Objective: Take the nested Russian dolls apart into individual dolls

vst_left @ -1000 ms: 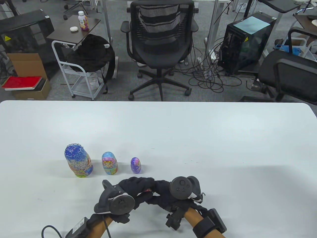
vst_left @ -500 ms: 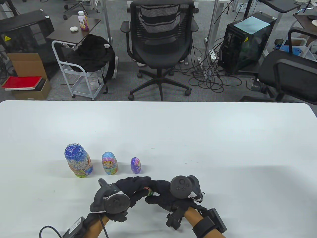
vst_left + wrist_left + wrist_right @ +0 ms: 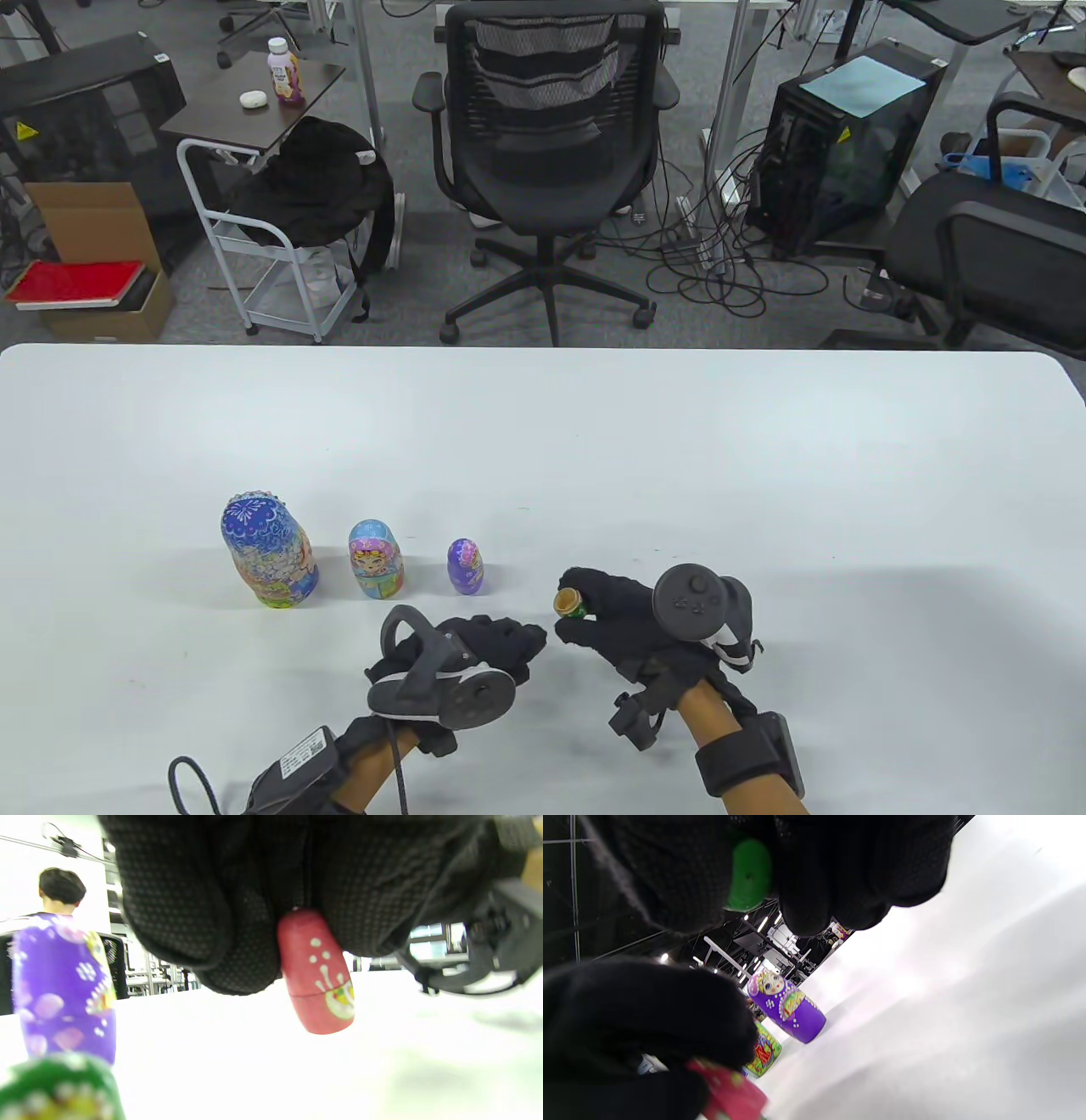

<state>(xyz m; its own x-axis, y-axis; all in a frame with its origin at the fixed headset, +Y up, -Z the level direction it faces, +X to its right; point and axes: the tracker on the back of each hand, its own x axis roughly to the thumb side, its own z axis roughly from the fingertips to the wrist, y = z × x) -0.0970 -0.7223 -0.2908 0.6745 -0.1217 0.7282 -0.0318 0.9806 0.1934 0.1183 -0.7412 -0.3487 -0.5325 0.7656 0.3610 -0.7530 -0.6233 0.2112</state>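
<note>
Three dolls stand upright in a row on the white table (image 3: 594,441), just beyond the left hand (image 3: 492,645): the big blue doll (image 3: 270,552) farthest out to its left, the mid doll (image 3: 375,559) next, and the purple doll (image 3: 465,566) nearest, almost straight ahead of its fingertips. They're apart from each other, nothing touching. The left hand has its fingers curled round a little red doll (image 3: 318,976); in the left wrist view it pokes out from under the glove, tilted, hanging just above the table, and from the table view you can't see it at all because the glove and tracker cover it. The right hand (image 3: 611,615) pinches a green shell half (image 3: 570,604) between thumb and fingers, its pale wooden open end facing toward the purple doll. The two hands are close but apart, with a small gap of table between them. In the left wrist view there's a blurry green piece (image 3: 59,1090) at the bottom corner, just in front of the purple doll, can't tell exactly what it is. Past the far side of the table: an office chair (image 3: 551,144), a white cart (image 3: 280,229) with a black bag on it, a PC tower (image 3: 848,144) and a mess of cables on the floor.
</note>
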